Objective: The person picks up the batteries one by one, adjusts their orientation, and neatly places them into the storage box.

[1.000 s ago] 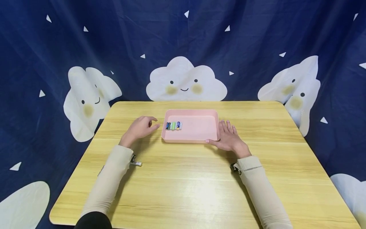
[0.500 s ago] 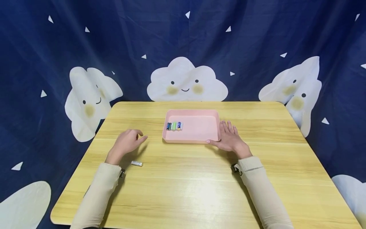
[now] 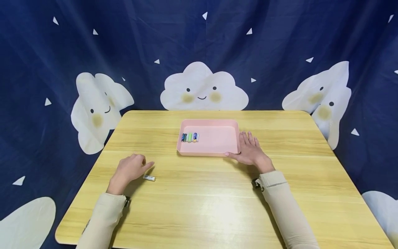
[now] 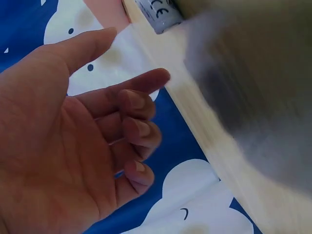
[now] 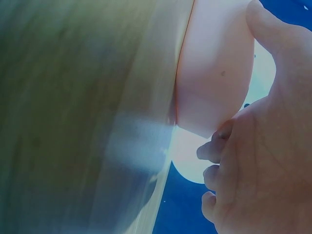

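Observation:
A single white battery (image 3: pixel 149 178) lies on the table; its end, marked CE, shows at the top of the left wrist view. Just behind it and to its left hovers my left hand (image 3: pixel 132 167), thumb and index finger apart, the other fingers loosely curled, nothing held. At the near right corner of a pink tray (image 3: pixel 214 138), my right hand (image 3: pixel 250 154) rests with spread, straight fingers, its thumb at the front rim. Several batteries (image 3: pixel 190 137) in blue, green and white stand side by side in a row along the tray's left end.
The light wood-grain table (image 3: pixel 199 207) carries the tray near its far edge. A dark blue curtain (image 3: pixel 140 31) with white smiling clouds (image 3: pixel 203 84) hangs behind and around it.
My left hand has moved back from beside the tray's left end, toward the near left, to the loose battery. My right hand and the tray stay in place.

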A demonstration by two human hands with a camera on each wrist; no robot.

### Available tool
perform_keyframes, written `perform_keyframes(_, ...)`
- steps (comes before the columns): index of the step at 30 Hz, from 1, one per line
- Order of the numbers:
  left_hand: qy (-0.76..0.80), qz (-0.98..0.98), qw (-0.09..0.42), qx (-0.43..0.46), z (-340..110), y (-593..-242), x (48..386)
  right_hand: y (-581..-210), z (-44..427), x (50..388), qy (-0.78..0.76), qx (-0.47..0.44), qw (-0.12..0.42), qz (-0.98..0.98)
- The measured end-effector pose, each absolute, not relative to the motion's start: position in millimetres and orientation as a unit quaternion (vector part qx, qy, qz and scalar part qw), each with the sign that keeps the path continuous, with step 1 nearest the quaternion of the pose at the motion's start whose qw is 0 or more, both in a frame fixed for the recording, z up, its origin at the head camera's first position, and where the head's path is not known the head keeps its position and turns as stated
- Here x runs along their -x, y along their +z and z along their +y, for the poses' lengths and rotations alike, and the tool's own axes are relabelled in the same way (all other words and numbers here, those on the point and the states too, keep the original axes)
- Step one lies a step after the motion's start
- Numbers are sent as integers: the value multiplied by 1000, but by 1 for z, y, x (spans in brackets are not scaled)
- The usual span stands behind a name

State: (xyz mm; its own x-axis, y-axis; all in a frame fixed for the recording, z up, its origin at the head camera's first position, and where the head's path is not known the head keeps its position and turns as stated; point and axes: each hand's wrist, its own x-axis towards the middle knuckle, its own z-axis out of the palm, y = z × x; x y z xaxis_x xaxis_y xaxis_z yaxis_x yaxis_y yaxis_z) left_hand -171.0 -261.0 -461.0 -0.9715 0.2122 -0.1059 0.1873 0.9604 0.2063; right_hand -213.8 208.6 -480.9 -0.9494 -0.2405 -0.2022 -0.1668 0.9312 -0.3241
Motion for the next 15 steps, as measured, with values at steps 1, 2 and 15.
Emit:
perform_keyframes(1,99,988,66,-98,-261,-461,168,-481,209,214,-152,104,120,975)
perform_keyframes(2,98,988,70,-95,-260,-461,165,-481,209,214,-152,104,121,975)
perform_keyframes(15,86,988,106,-70,-246,-460,140,-481,209,214,-158,106,120,974)
